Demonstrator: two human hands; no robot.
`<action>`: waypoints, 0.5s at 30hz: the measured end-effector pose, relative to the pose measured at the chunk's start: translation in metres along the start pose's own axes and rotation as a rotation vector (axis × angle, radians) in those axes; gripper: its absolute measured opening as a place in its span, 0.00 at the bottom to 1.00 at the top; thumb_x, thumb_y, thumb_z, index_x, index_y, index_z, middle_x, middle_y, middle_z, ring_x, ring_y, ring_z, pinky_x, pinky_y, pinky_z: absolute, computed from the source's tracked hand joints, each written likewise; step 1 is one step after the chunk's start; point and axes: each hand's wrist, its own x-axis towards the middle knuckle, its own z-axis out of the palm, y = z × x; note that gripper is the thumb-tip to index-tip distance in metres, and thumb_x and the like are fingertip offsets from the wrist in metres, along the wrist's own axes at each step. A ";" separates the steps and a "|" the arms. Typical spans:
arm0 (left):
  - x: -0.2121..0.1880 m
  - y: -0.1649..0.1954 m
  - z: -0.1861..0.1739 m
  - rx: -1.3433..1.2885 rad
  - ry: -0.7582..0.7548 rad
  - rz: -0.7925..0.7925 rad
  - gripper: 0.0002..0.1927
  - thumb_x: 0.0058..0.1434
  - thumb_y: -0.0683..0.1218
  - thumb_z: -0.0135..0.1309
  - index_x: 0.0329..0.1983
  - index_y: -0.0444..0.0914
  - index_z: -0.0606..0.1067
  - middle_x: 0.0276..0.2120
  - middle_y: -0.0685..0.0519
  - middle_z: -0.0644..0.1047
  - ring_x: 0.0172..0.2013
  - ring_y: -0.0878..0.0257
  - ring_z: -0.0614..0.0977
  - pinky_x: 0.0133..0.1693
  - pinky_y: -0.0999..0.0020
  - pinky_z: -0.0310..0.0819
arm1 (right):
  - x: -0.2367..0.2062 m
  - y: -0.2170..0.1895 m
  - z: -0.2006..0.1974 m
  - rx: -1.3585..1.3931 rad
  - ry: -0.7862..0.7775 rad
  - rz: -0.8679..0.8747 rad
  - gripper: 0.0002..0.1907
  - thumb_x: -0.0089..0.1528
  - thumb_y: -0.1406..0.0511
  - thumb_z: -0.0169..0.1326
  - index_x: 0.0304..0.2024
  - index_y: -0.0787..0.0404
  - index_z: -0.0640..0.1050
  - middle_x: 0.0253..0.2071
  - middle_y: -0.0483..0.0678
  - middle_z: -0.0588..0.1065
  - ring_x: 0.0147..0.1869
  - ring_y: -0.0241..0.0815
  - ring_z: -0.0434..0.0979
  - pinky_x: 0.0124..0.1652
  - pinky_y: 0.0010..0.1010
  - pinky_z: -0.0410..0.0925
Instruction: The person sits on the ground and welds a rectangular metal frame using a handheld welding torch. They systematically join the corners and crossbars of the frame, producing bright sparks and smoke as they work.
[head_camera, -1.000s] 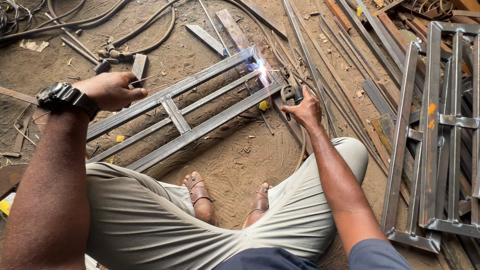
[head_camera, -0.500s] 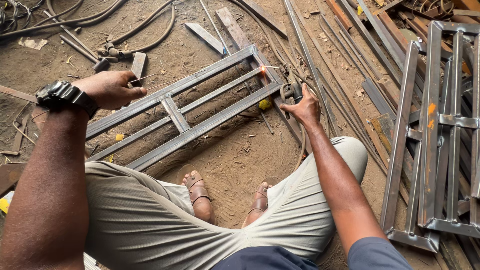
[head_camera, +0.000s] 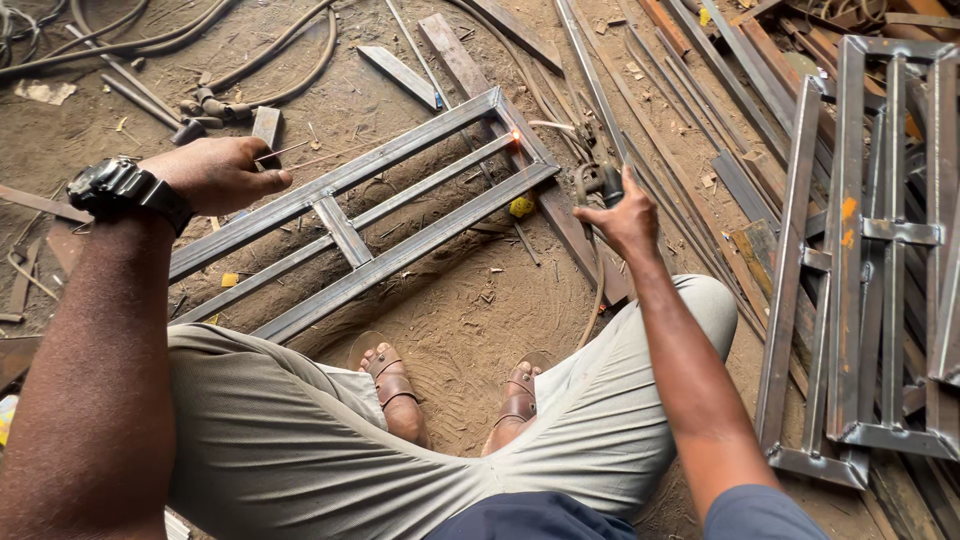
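Head camera looks down on a person who squats on a dirt floor (head_camera: 450, 300), with sandalled feet between the knees. Before the person lies a long steel frame (head_camera: 360, 215), made of two outer bars, a thinner middle bar and a short cross piece; it runs from the lower left up to the upper right. At its far end a small orange glow (head_camera: 516, 135) sits on the joint of the middle bar. The right hand (head_camera: 625, 215) is closed around the handle of a welding holder (head_camera: 598, 180), just beside the right end of the frame and a little nearer to the person than the glow. The left hand (head_camera: 222, 172), with a black wristwatch (head_camera: 125, 190) on the wrist, is loosely curled and pinches a thin rod (head_camera: 285, 152); it hovers over the left part of the frame, close to the upper outer bar, but I cannot tell if it touches it. More welded frames (head_camera: 870, 250) are stacked at the right side, and loose metal strips (head_camera: 640, 90) and hoses (head_camera: 260, 70) lie on the ground behind.
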 end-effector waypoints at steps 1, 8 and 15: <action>0.000 0.001 0.000 0.015 0.010 0.012 0.29 0.70 0.64 0.47 0.61 0.39 0.74 0.50 0.42 0.80 0.49 0.51 0.82 0.50 0.51 0.79 | -0.005 0.005 -0.003 -0.019 -0.020 0.052 0.65 0.46 0.45 0.71 0.77 0.59 0.55 0.46 0.56 0.79 0.40 0.45 0.83 0.37 0.36 0.78; -0.008 0.008 -0.009 -0.063 0.167 0.077 0.24 0.73 0.60 0.47 0.59 0.38 0.72 0.46 0.42 0.79 0.43 0.51 0.80 0.44 0.50 0.79 | -0.037 0.049 -0.010 -0.029 0.091 -0.053 0.65 0.45 0.43 0.74 0.73 0.69 0.61 0.41 0.57 0.79 0.36 0.42 0.81 0.32 0.30 0.75; -0.015 0.013 -0.020 -0.156 0.265 0.080 0.21 0.73 0.58 0.50 0.56 0.39 0.74 0.41 0.44 0.81 0.38 0.54 0.81 0.40 0.53 0.78 | -0.034 0.044 -0.006 0.009 0.043 -0.021 0.64 0.47 0.44 0.71 0.73 0.69 0.58 0.43 0.58 0.78 0.36 0.42 0.81 0.31 0.32 0.77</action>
